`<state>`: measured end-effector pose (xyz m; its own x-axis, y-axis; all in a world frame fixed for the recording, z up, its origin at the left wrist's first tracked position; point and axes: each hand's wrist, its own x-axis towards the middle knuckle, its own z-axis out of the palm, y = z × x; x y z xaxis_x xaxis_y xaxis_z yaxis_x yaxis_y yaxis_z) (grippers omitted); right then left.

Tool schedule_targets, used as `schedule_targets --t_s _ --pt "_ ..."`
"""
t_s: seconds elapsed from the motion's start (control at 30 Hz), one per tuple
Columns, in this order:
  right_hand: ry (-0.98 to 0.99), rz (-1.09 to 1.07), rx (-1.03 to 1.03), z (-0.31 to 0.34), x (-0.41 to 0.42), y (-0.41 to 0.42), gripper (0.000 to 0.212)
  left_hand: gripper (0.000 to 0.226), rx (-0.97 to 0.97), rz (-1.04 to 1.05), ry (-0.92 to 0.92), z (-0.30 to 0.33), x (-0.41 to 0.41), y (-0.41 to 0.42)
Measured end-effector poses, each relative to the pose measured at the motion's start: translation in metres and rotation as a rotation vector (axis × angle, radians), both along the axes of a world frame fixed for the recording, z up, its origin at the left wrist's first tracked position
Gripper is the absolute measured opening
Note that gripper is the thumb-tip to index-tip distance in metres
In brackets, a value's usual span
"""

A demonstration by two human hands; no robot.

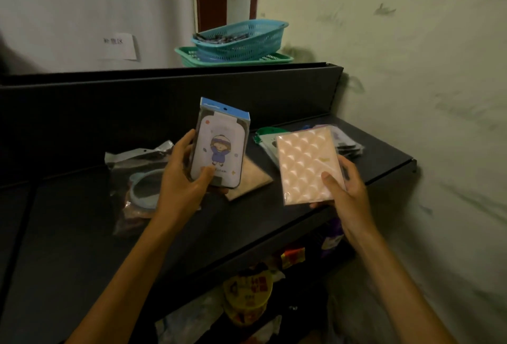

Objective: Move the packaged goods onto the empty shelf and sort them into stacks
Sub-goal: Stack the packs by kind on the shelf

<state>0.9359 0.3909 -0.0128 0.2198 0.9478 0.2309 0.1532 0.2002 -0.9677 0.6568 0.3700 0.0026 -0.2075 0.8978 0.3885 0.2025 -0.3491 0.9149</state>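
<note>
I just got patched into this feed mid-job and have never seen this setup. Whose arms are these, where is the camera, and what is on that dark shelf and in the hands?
There is no machine here: these are a person's two bare arms, seen from one wide-angle camera worn on their head, looking forward and down. The left hand holds a blue-topped package with a cartoon figure upright above the black shelf. The right hand holds a flat pink quilted pack, thumb on its front. On the shelf lie a clear bag with a blue ring at left, a beige pad in the middle, and a pile of clear-wrapped packs at right. Behind, on top of the unit, a blue basket sits in a green tray. More goods show dimly below the shelf.
</note>
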Motion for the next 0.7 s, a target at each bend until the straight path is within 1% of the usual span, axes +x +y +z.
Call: schedule_targets --t_s 0.1,0.2,0.4,0.5,0.6,0.7 --pt "0.002 0.062 0.019 0.0 -0.001 0.03 0.045 0.068 -0.019 0.087 0.013 0.001 0.003 0.012" --pt "0.0 0.189 -0.007 -0.004 -0.008 0.06 0.045 0.068 -0.022 0.174 0.022 -0.002 0.003 0.014" --pt "0.012 0.446 -0.104 -0.011 -0.031 0.101 0.044 0.067 -0.051 0.284 -0.078 -0.011 0.012 0.009" --pt "0.016 0.55 -0.155 -0.008 -0.043 0.112 0.045 0.067 -0.041 0.336 -0.092 -0.007 0.02 0.001" --pt "-0.01 0.604 -0.194 -0.006 -0.057 0.123 0.042 0.065 -0.03 0.416 -0.065 -0.004 0.026 -0.006" --pt "-0.133 0.621 -0.238 -0.009 -0.07 0.127 0.04 0.064 -0.024 0.481 -0.029 -0.001 0.031 -0.015"
